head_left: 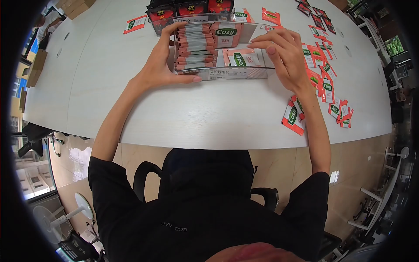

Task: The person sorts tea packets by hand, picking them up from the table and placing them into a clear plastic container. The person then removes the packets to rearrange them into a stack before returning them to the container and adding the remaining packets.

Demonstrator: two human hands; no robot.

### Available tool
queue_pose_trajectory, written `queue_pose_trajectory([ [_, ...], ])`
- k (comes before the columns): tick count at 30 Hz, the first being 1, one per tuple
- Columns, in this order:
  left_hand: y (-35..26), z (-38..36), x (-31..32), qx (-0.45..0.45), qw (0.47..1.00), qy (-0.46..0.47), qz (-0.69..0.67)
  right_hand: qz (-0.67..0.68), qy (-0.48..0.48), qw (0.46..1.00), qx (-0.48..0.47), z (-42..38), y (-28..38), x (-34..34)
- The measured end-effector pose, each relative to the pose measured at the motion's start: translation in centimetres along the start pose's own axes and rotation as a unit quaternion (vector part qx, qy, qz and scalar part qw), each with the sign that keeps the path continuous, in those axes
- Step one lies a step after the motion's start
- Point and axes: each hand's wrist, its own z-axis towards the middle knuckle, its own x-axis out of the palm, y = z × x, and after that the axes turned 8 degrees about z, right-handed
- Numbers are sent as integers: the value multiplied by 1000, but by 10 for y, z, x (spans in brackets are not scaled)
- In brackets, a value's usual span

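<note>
plastic box (238,74), long axis left-right; left hand (159,65) clamped on left end, right hand (286,61) spread opposite

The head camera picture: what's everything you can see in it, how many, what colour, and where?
Front organizer box: one, clear, between the hands
Boxed Cozy sachets: many, pink-red and white, inside it
Back organizer box: one, clear, behind it
Black-and-red sachets: many, in the back box; several loose, back right
Loose Cozy sachets: many, red and white, mostly right
Table: one, white, under the boxes
Cardboard boxes: several, brown, far left
Chair: one, black, at the person's lap
Floor: tan, below the table
Around the edges: more, too blurry to count
Shirt: one, black, bottom
Left hand: one, bare, gripping the front box's left end
Right hand: one, bare, at its right end
</note>
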Motion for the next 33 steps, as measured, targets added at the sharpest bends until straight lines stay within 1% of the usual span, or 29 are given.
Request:
queue_pose_trajectory([
  [2,0,1,1,-15,1000,7,-22,-14,-5,1000,2,0,1,-2],
  [3,1,1,2,0,1000,-2,-19,-13,-4,1000,5,0,0,-2],
  [5,2,0,4,13,1000,-7,-19,-5,-75,997,-10,0,-4,-1],
  [7,4,1,5,11,998,-6,-63,-5,-88,996,5,-3,-5,-4],
  [8,5,3,5,15,998,-6,-61,-5,-101,995,14,-2,-8,-6],
  [10,6,2,4,-6,995,16,-95,-8,-109,994,6,-4,-13,-6],
  [12,8,4,3,-9,995,23,-98,-8,-114,993,2,-2,-15,-6],
  [14,9,4,4,-12,994,33,-103,2,-80,997,23,-2,-14,-7],
  [15,9,6,3,-11,993,37,-110,2,-81,996,23,2,-11,-10],
  [17,9,6,5,-13,992,39,-118,36,51,995,75,10,4,-14],
  [18,9,8,6,-7,993,37,-110,35,51,995,72,16,11,-15],
  [19,9,8,7,-4,994,36,-101,33,121,980,155,23,19,-14],
  [20,8,7,8,-5,994,35,-100,31,188,953,237,27,24,-14],
  [21,7,8,9,-14,994,37,-104,31,188,953,236,29,26,-13],
  [23,7,10,10,-22,993,38,-106,-32,267,934,234,31,26,-10],
  [24,8,11,11,-22,992,35,-120,-31,268,934,232,33,26,-6],
  [26,9,14,11,-22,990,31,-133,-12,309,920,241,39,21,4],
  [29,9,15,10,-34,986,41,-160,-41,304,923,234,36,14,17],
  [31,7,16,10,-46,984,47,-165,-40,299,928,219,38,17,12],
  [33,7,14,10,-34,989,36,-142,-40,291,934,204,42,22,1],
])
